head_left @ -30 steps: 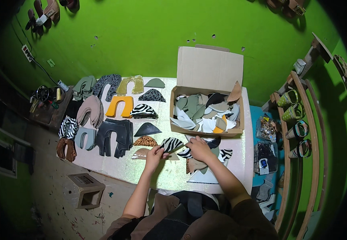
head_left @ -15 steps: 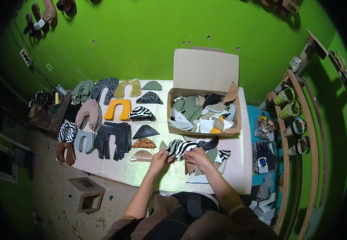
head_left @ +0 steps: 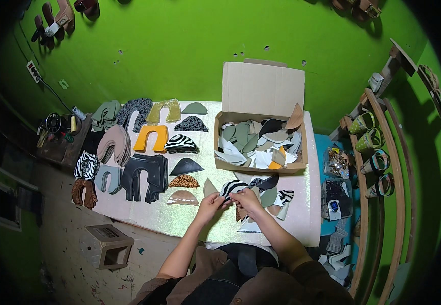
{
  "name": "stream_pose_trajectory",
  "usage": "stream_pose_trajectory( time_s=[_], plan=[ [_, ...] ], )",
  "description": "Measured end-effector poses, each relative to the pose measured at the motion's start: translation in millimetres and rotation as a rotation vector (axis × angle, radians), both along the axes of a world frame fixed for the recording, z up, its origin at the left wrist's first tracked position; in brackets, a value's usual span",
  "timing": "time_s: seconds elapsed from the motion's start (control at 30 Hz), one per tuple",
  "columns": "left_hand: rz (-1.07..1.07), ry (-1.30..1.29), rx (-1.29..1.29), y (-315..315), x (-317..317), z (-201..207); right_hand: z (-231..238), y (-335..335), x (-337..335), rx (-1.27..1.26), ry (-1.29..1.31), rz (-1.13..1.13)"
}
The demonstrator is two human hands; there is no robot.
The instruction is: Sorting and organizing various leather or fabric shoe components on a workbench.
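Note:
Between my two hands, close to the table's front, is a zebra-striped half-moon piece [head_left: 232,187], apparently cut shoe material. My left hand [head_left: 211,206] pinches its lower left edge. My right hand [head_left: 247,200] grips its lower right side, fingers closed. Beneath and right of my hands lies a loose pile of cut pieces: a green one [head_left: 269,197], a black one [head_left: 266,182] and a zebra one [head_left: 285,196]. To the left, half-moon stacks form a column, among them zebra [head_left: 182,144], black [head_left: 186,166], leopard print [head_left: 184,181] and tan [head_left: 183,197].
An open cardboard box [head_left: 261,166] of mixed cut pieces stands at the table's back right. U-shaped stacks, including black [head_left: 144,175] and orange [head_left: 151,138], cover the left side. A wooden rack [head_left: 383,213] with sandals stands right; a stool [head_left: 109,247] is on the floor.
The zebra material, spread wide between my hands before, now looks narrower and more compact. My hands have drawn slightly closer together and lower.

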State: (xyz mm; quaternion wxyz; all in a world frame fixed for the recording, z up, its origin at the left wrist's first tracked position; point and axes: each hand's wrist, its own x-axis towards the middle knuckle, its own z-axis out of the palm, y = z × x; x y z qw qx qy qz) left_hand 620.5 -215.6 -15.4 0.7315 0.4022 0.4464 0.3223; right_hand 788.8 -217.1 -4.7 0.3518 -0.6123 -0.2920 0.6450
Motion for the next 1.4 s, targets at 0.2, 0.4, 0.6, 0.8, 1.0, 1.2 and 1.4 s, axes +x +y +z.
stream_pose_trajectory(
  time_s=[0.2, 0.4, 0.6, 0.8, 1.0, 1.2, 1.4],
  plan=[
    [0.058, 0.004, 0.01, 0, -1, 2, -25, -1, 4, 0.296, -0.336, -0.073],
    [0.039, 0.041, 0.028, 6, -11, 5, -13, 15, 34, 0.421, -0.475, 0.171],
    [0.045, 0.066, 0.035, 8, -10, 2, 0, 16, 36, 0.358, -0.16, 0.235],
    [0.145, 0.077, 0.258, 7, -10, 2, 3, 10, 36, 0.444, -0.314, 0.28],
    [-0.006, 0.469, 0.465, 10, -22, 6, 5, 7, 22, 0.483, -0.481, 0.23],
    [-0.1, 0.652, 0.614, 14, -37, 24, 14, 13, 8, 0.449, -0.585, 0.304],
    [-0.156, 0.795, 0.709, 28, -61, 35, 9, 29, -22, 0.611, -0.681, 0.297]
  ],
)
